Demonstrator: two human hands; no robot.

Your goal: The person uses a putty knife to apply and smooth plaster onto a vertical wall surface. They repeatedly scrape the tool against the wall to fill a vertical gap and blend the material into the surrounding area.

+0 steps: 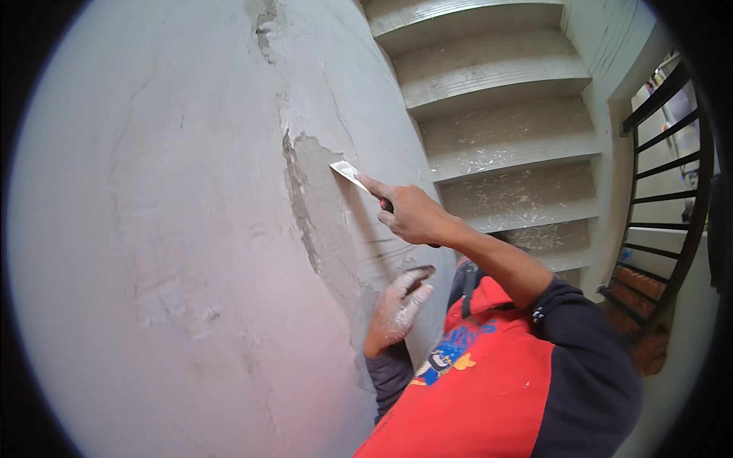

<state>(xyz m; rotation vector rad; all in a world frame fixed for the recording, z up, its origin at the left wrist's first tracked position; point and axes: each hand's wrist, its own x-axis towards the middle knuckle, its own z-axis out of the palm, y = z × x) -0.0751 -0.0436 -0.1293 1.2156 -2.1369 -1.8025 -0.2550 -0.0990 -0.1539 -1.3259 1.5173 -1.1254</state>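
In my right hand (416, 214) is a putty knife (353, 174), its dark handle closed in my fist and my index finger stretched along the metal blade. The blade's tip meets the wall (191, 229) at a bare grey patch (324, 206), where the surface coat is broken away along a ragged edge. Lower down, my left hand (393, 309), coated in white dust, is close to the wall with its fingers bent and a gap between them. I make out no tool in it, though its palm is partly hidden.
Concrete stairs (504, 130) speckled with white flakes run along the right of the wall. Beyond them stands a dark metal railing (664, 198). Another damaged strip (266, 34) is higher on the wall.
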